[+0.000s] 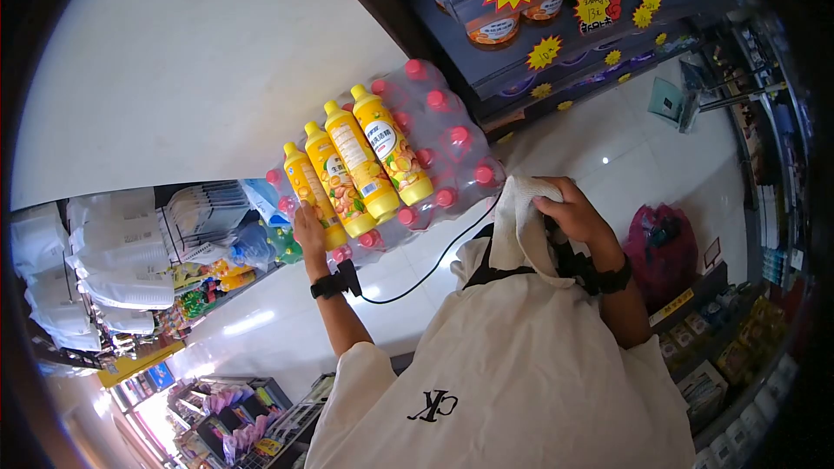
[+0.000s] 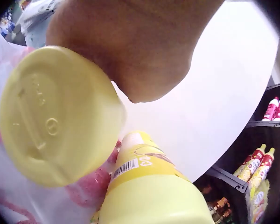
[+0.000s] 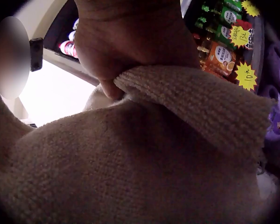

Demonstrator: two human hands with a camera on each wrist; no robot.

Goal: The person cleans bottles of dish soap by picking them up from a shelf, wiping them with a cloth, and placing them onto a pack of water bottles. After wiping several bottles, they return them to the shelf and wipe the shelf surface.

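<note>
My left hand (image 1: 308, 229) grips the lower part of the leftmost yellow dish soap bottle (image 1: 304, 181). Several such yellow bottles (image 1: 360, 165) lie side by side on a shrink-wrapped pack of bottles with red caps (image 1: 459, 137). Seen from the left wrist, the base of one yellow bottle (image 2: 56, 121) is close beside the hand (image 2: 126, 46), whose fingers are mostly hidden. My right hand (image 1: 578, 213) pinches a beige knit cloth (image 1: 519, 230) that hangs in front of my chest; the cloth (image 3: 191, 105) fills much of the right wrist view.
A white surface (image 1: 200, 69) spreads beyond the pack. Shelves with yellow price tags (image 1: 544, 52) stand at upper right. Packaged goods (image 1: 117, 247) hang at left. A red bag (image 1: 662, 247) sits on the floor at right, and a black cable (image 1: 426, 276) runs from my left wrist.
</note>
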